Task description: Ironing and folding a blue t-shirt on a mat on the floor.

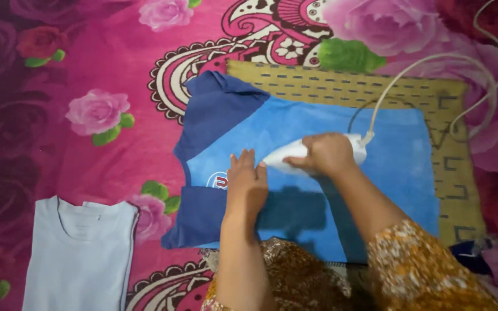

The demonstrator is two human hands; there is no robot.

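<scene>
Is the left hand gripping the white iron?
No, the left hand lies flat on the blue T-shirt, while the right hand grips the white electric iron.

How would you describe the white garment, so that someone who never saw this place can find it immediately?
Start from the pink floral cloth that covers the whole surface. At its lower left edge, well apart from the blue T-shirt pressed under the left hand, lies the white garment. It is a plain sleeveless undershirt, lying flat, and the only white clothing there.
</scene>
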